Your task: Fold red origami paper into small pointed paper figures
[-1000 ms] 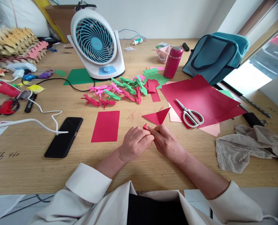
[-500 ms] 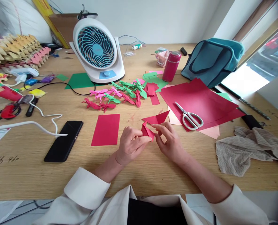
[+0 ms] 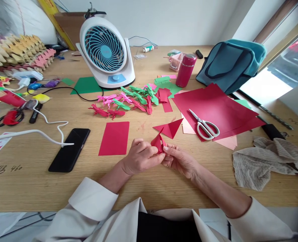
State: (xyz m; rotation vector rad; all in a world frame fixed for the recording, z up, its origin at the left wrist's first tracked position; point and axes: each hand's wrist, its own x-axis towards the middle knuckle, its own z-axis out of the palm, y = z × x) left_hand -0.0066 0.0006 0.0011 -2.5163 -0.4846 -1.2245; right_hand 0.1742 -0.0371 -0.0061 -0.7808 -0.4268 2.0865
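Observation:
A small folded piece of red paper [image 3: 158, 143] is held up between both hands, its point upward and its folds partly spread. My left hand [image 3: 142, 156] pinches its left and lower side. From the right, my right hand [image 3: 178, 158] grips the other edge with thumb and fingers. Just beyond them a folded red paper triangle [image 3: 171, 128] rests on the table. A flat red paper rectangle [image 3: 113, 138] lies left of my left hand. Farther back sits a pile of folded paper figures [image 3: 139, 95] in green, pink and red.
White-handled scissors [image 3: 206, 129] lie on large red sheets [image 3: 219, 107] at the right. A black phone [image 3: 69, 150] with a white cable is at the left. Behind stand a fan [image 3: 106, 50], a red flask [image 3: 186, 71] and a blue bag [image 3: 229, 67]. A crumpled cloth [image 3: 254, 164] is far right.
My right hand has turned and closed its thumb and fingers on the folded paper's right edge. The paper now stands more upright, its folds spread. The view has shifted slightly.

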